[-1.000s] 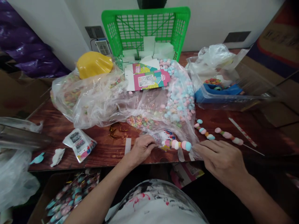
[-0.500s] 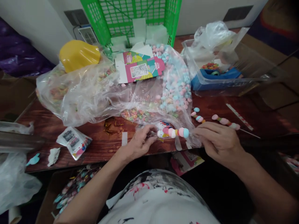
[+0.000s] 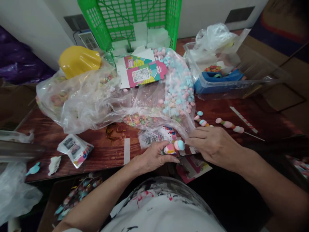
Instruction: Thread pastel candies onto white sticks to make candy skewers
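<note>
A candy skewer (image 3: 179,145) of pink, white and blue marshmallows with orange and yellow pieces lies across my left hand (image 3: 153,157), whose fingers and thumb close round its left part. At its right end, beside the blue marshmallow, my right hand (image 3: 213,144) pinches the thin stick, mostly hidden by the fingers. Under and behind the left fingers is a clear printed pouch (image 3: 154,137). Right of my right hand lie another candy skewer (image 3: 228,124) with bare stick showing, and a shorter row of candies (image 3: 201,120), partly covered by that hand.
Behind the hands spread a clear bag of marshmallows (image 3: 180,87) and a bag of ring candies (image 3: 82,100) under a yellow bowl (image 3: 79,61). A green crate (image 3: 177,19) stands at the back, a clear plastic bin (image 3: 217,87) at right. Printed pouches (image 3: 74,149) lie left.
My left hand has slid right and down along the candy skewer, covering more of it. The printed pouch behind shows more. My right hand has shifted slightly left; the whole view has moved a little.
</note>
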{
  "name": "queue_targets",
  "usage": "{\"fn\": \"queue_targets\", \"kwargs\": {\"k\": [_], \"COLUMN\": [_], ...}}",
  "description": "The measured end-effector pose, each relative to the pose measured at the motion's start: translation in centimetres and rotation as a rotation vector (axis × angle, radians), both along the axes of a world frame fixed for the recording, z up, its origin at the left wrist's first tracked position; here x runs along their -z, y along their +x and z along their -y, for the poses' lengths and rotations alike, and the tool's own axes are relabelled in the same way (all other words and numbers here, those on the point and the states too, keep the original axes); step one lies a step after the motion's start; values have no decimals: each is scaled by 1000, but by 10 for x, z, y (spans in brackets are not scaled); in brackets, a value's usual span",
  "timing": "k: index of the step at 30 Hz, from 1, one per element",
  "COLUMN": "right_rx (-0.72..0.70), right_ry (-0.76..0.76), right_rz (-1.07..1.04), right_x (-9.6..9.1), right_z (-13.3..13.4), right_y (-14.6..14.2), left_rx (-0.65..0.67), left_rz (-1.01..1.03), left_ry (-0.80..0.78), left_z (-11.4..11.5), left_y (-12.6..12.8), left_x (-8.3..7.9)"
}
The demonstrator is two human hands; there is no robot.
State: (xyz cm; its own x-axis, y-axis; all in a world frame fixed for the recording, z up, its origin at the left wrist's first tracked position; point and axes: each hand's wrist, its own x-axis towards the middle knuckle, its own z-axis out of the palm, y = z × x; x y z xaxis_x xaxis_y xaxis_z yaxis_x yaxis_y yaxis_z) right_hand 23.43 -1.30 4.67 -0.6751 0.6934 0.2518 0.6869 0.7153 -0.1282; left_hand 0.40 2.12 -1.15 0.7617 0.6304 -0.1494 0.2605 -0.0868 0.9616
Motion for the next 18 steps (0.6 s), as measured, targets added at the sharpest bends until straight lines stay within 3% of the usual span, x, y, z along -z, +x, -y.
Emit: {"fn": "queue_targets", "kwargs": {"k": [7,11,18], "right_rx": [-39,-24,-14], "right_ry": [-187,-199,-116], "right_rz": [94,33,-129], "right_x": [9,19,4], "right_z": [-3,-6,-25], "right_y": [-37,-58,-41], "left_rx": [-69,-166,-322], "left_rz": [73,81,288], "left_ry": [-45,-55,-481], "left_z": [9,12,18], "left_y": [2,-2,-21], "left_x": [7,9,-9]}}
